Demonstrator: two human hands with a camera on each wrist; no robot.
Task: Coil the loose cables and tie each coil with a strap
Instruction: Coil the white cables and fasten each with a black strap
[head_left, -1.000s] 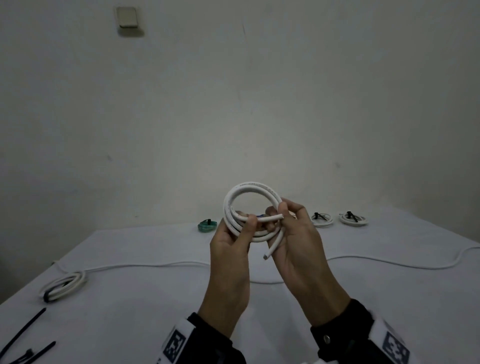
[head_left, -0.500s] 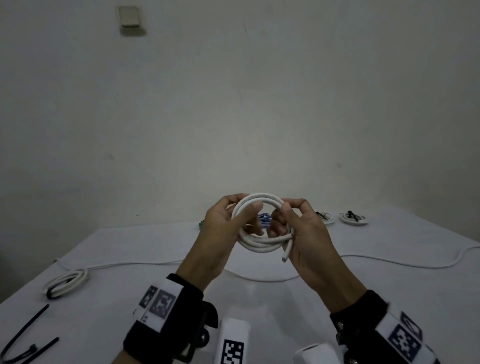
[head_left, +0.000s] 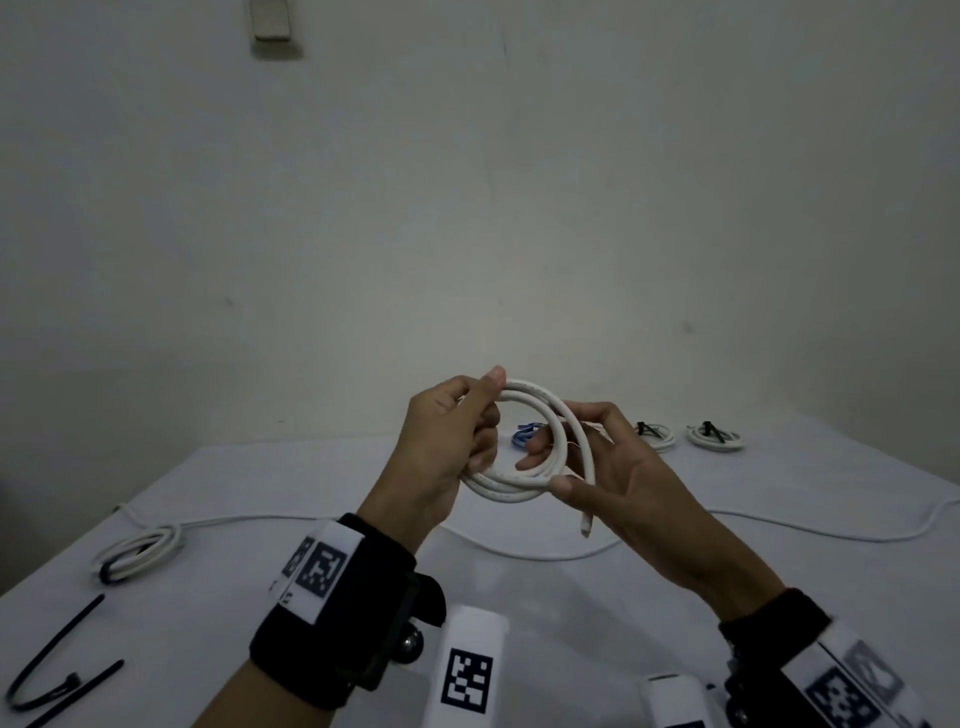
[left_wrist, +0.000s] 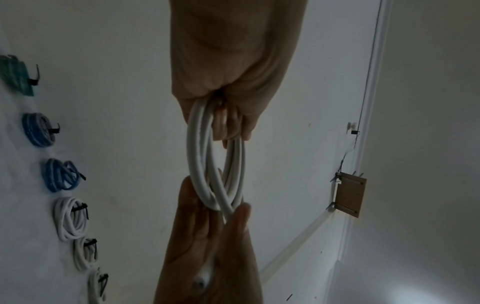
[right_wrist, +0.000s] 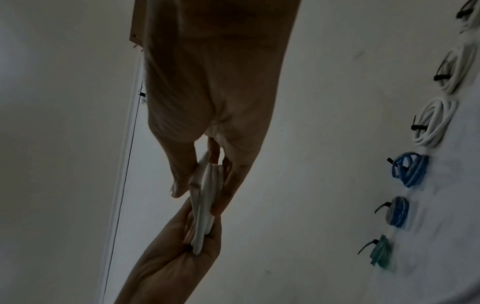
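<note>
White round-jacketed cable coil (head_left: 524, 457), several turns, held in the air above the desk (head_left: 779, 561), free tail hanging at the near right. Left hand (head_left: 447, 452) is curled round the left side of the loops; right hand (head_left: 618, 478) pinches the right side between thumb and fingers. Judged light, springy and fairly stiff: turns likely to spread if released. Smooth jacket, possibly slippery. Best hold: across all turns at once, where the strap should go. Loose black straps (head_left: 57, 670) lie near left.
</note>
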